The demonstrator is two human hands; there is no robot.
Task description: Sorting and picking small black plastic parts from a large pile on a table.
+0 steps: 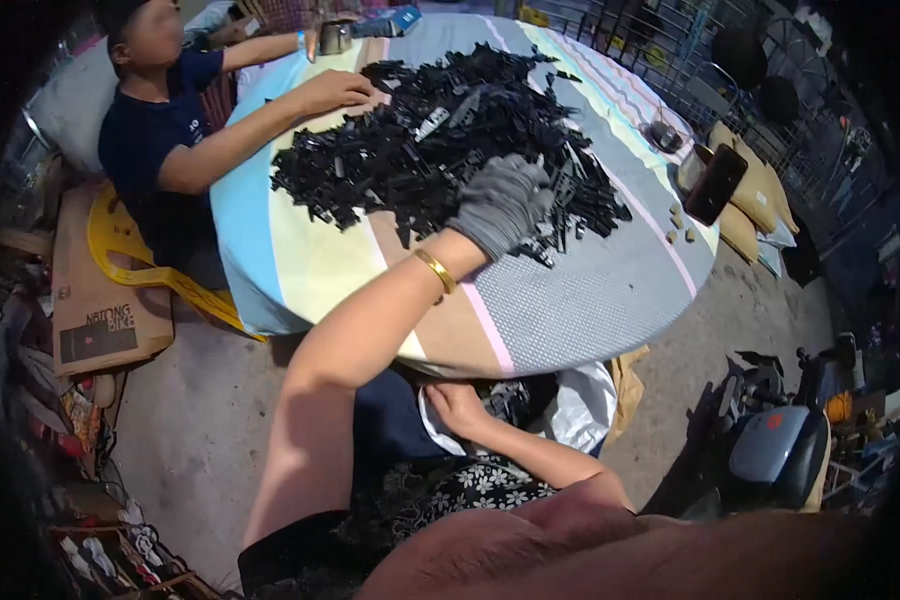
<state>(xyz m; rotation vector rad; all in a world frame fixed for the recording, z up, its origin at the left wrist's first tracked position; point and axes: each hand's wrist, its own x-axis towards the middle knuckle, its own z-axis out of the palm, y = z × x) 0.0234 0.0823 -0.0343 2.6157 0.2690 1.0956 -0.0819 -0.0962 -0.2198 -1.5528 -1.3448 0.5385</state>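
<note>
A wide heap of small black plastic-looking pieces [420,140] covers the middle of the round table. My left hand [505,205], in a grey glove with a gold bangle at the wrist, lies on the heap's near right side. Its fingers rest over the pieces and look slightly apart; their tips are partly lost among them. Below the table edge, my bare right hand [457,408] is closed on the rim of a white sack [582,405] at my lap. More black pieces [510,400] show inside the sack's mouth.
A striped cloth covers the table [570,310]. Across at the left, a person [160,130] rests one hand at the heap's edge and the other near a metal cup [335,37]. A phone [717,185] stands at the right edge. A motorbike [775,440] is parked at right.
</note>
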